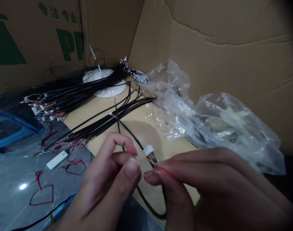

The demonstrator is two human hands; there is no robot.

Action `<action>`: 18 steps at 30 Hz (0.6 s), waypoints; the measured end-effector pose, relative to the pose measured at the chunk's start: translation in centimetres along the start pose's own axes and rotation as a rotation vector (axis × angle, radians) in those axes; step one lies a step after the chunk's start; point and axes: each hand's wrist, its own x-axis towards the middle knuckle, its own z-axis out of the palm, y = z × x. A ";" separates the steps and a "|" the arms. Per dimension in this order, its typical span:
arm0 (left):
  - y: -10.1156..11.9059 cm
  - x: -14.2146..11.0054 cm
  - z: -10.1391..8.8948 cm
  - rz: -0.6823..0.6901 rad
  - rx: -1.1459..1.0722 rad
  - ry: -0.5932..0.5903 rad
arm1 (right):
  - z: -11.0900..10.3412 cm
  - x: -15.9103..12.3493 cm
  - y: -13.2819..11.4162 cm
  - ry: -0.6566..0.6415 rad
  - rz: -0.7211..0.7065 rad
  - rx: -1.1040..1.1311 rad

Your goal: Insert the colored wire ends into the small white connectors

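My left hand pinches a small white plastic connector between thumb and fingers. My right hand pinches the thin coloured wires that run into that connector, at the end of a black cable. The cable loops down under my hands and back up. Both hands meet at the lower middle of the view, above a sheet of cardboard.
Bundles of black cables with coloured wire ends and another bundle with white connectors lie to the left. A white disc, crumpled clear plastic bags, a small white bar, red wire scraps and cardboard walls surround them.
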 end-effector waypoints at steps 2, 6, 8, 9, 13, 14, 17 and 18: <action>-0.1 0.1 0.1 0.000 0.028 -0.036 | 0.4 0.4 -0.5 0.194 -0.174 -0.044; 0.1 0.9 0.2 0.049 -0.039 -0.026 | 0.5 1.8 -1.1 0.113 -0.099 0.197; 0.3 1.4 0.2 0.084 -0.038 -0.011 | 0.2 2.4 -1.0 -0.055 0.077 0.371; 0.4 1.7 0.2 0.111 -0.017 -0.017 | 0.0 2.6 -0.9 -0.111 0.157 0.429; 0.8 2.5 0.1 0.171 0.076 -0.030 | -0.8 3.0 -0.7 -0.200 0.370 0.552; 0.9 2.6 0.0 0.171 0.089 -0.027 | -0.9 3.0 -0.7 -0.210 0.402 0.566; 1.0 2.5 -0.3 0.136 0.130 -0.059 | -1.1 2.9 -0.9 -0.210 0.452 0.571; 1.0 2.4 -0.4 0.118 0.152 -0.081 | -1.1 2.8 -0.9 -0.194 0.451 0.572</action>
